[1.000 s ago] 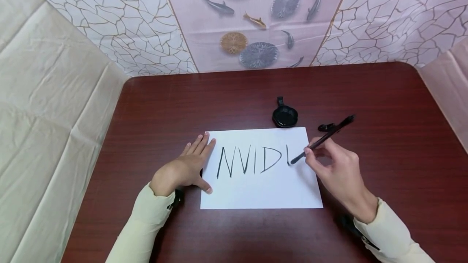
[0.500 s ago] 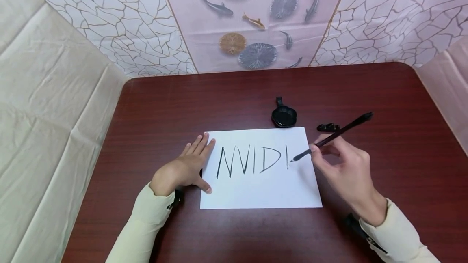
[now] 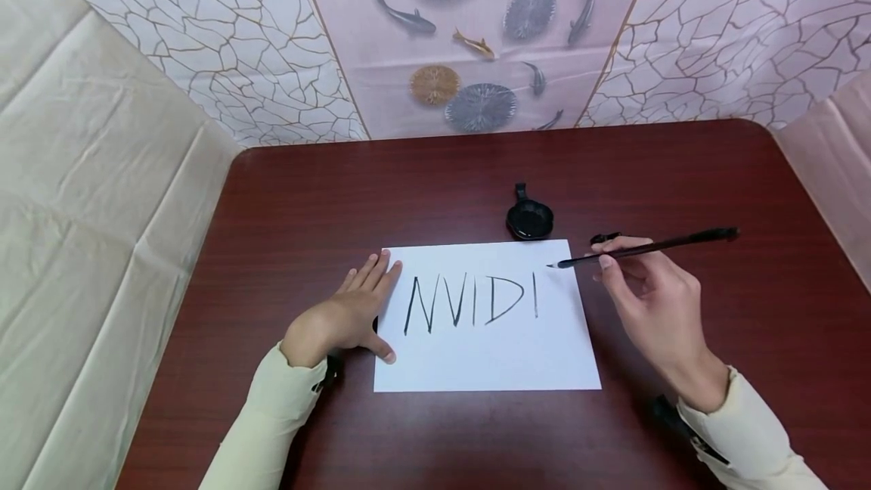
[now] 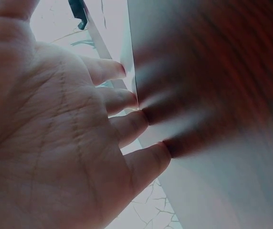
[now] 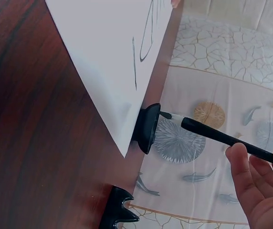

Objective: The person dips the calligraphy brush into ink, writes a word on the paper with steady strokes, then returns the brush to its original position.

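Observation:
A sheet of white paper [image 3: 490, 365] bears the black brushed letters "NVIDI" [image 3: 505, 299]. My left hand [image 3: 340, 321] rests with straight, spread fingers over the paper's left edge; in the left wrist view its fingertips [image 4: 158, 155] touch down along that side. Above the upper right corner of the sheet, my right hand [image 3: 663, 316] pinches a black writing brush [image 3: 670, 243] between thumb and fingers. The brush slants low, its dark tip pointing left, and the right wrist view shows its pale-based bristles [image 5: 174, 117] raised off the paper.
A small black ink dish [image 3: 530, 219] with a handle stands at the paper's top edge. Right of it lies a black brush rest [image 5: 115, 210], partly behind the right hand in the head view. The dark red tabletop [image 3: 340, 203] ends at patterned cloth [image 3: 476, 44].
The right hand has lifted the brush from the foot of the last upright stroke and moved right, tilting the brush flatter toward the upper right corner. The left hand stays put.

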{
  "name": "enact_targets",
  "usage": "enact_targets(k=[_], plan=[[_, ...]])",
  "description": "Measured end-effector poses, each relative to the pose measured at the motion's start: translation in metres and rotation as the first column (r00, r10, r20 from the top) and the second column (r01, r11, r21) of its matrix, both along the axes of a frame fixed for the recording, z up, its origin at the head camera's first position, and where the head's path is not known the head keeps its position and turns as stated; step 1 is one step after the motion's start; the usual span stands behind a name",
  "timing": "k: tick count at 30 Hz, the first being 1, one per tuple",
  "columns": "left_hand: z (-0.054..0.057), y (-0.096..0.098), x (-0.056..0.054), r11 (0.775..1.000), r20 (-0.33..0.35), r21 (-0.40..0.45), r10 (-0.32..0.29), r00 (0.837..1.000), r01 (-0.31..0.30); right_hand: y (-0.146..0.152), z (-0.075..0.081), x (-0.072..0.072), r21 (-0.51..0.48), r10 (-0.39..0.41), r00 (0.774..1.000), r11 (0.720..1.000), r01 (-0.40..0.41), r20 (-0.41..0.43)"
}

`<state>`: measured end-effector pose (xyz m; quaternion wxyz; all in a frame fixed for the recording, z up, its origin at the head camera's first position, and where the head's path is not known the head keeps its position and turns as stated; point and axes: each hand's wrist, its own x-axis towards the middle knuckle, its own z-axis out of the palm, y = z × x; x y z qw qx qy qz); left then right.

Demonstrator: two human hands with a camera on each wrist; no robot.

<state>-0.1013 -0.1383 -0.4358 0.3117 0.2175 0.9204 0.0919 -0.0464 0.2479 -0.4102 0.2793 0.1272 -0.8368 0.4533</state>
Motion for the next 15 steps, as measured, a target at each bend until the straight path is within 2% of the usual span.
enact_targets(k=[7, 15], plan=[[0.0012, -0.0001, 0.0001, 1.000, 0.001, 0.006, 0.002, 1.000, -0.002, 0.0017, 0.0042, 0.0034, 0.034, -0.015, 0.997, 0.999, 0.013, 0.071], [0.0018, -0.0007, 0.0003, 1.000, 0.005, 0.013, 0.003, 1.000, -0.003, 0.0029, 0.0077, 0.0017, 0.014, -0.017, 0.995, 1.000, 0.016, 0.098]])
